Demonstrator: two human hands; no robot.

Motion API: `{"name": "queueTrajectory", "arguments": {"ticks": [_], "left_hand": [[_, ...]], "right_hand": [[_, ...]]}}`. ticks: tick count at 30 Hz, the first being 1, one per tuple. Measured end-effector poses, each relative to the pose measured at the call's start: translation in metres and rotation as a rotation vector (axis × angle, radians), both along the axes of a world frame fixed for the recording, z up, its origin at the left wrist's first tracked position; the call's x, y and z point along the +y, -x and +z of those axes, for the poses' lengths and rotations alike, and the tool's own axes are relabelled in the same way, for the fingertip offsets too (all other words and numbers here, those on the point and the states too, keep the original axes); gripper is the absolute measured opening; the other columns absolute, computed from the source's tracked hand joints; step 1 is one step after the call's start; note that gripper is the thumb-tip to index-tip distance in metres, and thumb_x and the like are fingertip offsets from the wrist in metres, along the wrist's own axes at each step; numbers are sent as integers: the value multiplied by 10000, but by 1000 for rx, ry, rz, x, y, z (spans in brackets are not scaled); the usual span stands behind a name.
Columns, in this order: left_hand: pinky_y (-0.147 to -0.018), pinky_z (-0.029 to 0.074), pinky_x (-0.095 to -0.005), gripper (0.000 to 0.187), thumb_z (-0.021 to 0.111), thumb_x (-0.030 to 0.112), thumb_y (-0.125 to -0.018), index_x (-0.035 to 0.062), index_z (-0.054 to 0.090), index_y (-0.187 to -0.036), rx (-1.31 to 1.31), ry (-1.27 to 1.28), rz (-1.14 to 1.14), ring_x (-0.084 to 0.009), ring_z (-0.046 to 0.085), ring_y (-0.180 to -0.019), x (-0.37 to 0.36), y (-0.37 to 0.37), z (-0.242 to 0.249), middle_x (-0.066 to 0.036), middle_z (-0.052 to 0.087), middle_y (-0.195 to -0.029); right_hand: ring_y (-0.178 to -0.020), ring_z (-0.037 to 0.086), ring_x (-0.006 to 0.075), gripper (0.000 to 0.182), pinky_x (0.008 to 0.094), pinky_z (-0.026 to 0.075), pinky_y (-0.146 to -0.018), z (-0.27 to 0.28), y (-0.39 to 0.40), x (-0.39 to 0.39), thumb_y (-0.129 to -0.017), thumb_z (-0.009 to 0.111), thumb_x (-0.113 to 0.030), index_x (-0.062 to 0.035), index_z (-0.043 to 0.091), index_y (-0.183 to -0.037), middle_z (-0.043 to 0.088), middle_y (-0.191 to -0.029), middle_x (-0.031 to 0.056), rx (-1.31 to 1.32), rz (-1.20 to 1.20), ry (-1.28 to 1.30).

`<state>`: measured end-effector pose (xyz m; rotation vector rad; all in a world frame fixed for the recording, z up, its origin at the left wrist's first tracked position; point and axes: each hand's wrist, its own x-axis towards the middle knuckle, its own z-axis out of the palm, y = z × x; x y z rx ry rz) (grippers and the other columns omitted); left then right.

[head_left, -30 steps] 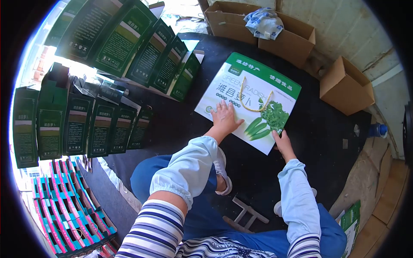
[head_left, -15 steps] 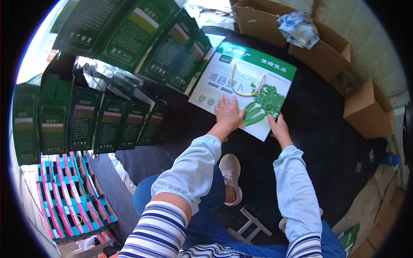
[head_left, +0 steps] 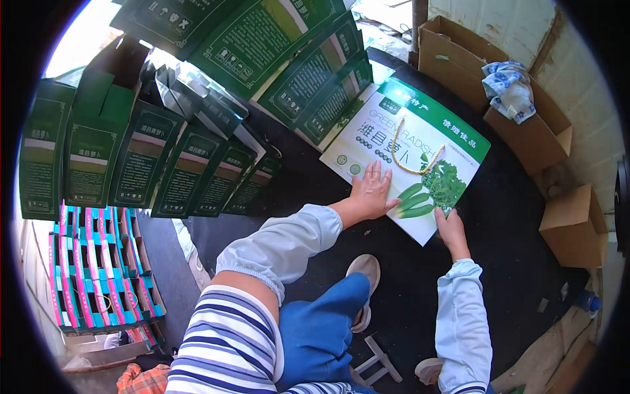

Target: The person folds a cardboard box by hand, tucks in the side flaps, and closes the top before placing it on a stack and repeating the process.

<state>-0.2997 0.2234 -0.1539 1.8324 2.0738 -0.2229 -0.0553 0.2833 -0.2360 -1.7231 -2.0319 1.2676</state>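
A white and green radish gift box (head_left: 377, 134) with a yellow rope handle (head_left: 401, 157) lies flat, its printed face up. Fingers spread, my left hand (head_left: 371, 195) presses flat on its lower front, beside the printed radishes. My right hand (head_left: 451, 230) pinches the lower right edge, thumb on top; the fingers beneath are hidden. Touching or very near the box's left side is a row of standing green boxes (head_left: 315, 82).
More green boxes (head_left: 147, 157) stand at left, above stacked pink and teal cartons (head_left: 98, 276). Brown cardboard boxes (head_left: 574, 226) line the right side, one with a patterned cloth (head_left: 510, 92) over it. A small stool-like frame (head_left: 377, 361) lies near my feet.
The view has shifted, so the gift box and both hands appear farther right and lower. My hands keep nearly the same places on the box.
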Motion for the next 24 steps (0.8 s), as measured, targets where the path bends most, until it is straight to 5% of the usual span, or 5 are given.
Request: {"name": "queueTrajectory", "arguments": {"ticks": [14,16,19,24], "left_hand": [[-1070,246,-517,815,512,565,-843,-4,332,-1398,133,-97,113,-392,242,-1367,3,14,-2,-282,262,-1455],[-1075,241,-515,809,519,556,-838,2,333,-1399,148,-105,138,-388,251,-1363,3,24,-3,-264,273,-1456],[-1049,290,-512,683,538,465,-860,71,376,-1394,220,-145,189,-382,337,-1312,6,54,-22,-241,327,-1430],[-991,366,-498,536,543,341,-881,123,440,-1359,242,-231,191,-381,457,-1203,2,36,-46,-250,416,-1351]], "right_hand": [[-850,611,475,550,503,481,-762,6,40,-18,-898,530,-350,166,446,-1066,615,-884,345,114,-9,80],[-561,656,283,444,361,527,-474,-7,57,-24,-927,522,-318,126,510,-929,640,-736,221,130,-17,-73],[-571,659,300,440,371,537,-486,-37,109,-17,-918,535,-285,154,506,-932,638,-750,234,173,-9,-10],[-796,663,319,488,357,588,-535,-43,105,-21,-915,542,-254,170,401,-1112,598,-1004,267,294,0,215]]}}
